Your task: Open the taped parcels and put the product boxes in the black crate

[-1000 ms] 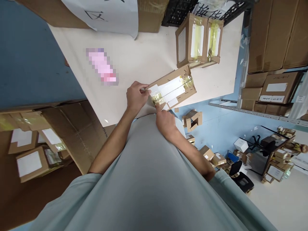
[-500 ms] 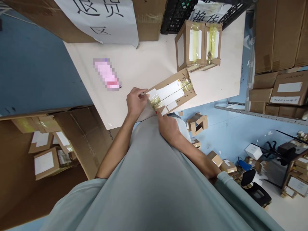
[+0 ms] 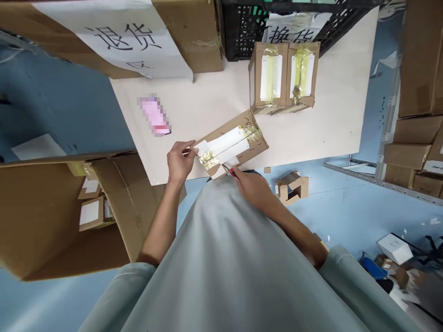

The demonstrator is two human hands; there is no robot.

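Observation:
A flat brown cardboard box (image 3: 231, 144) with white labels, clear tape and handwritten marks lies at an angle near the table's front edge. My left hand (image 3: 180, 161) pinches its left end between thumb and fingers. My right hand (image 3: 254, 188) is closed around a small tool with a red handle (image 3: 233, 172). The tool's thin metal tip reaches over the front side of the box, by the white label; its exact kind is hard to make out. Behind the box, two taped cartons (image 3: 272, 78) stand side by side on the white table (image 3: 207, 101).
A pink, pixelated object (image 3: 154, 115) lies at the table's left. A black crate (image 3: 238, 34) and a large carton with a paper sign (image 3: 121, 41) stand at the back. An open carton (image 3: 44, 216) sits lower left; a torn box (image 3: 292, 188) lies on the blue floor.
The view has shifted. My right hand has drawn back along the box's front side, and the red handle and metal tip now show more clearly. My left hand stays at the left end.

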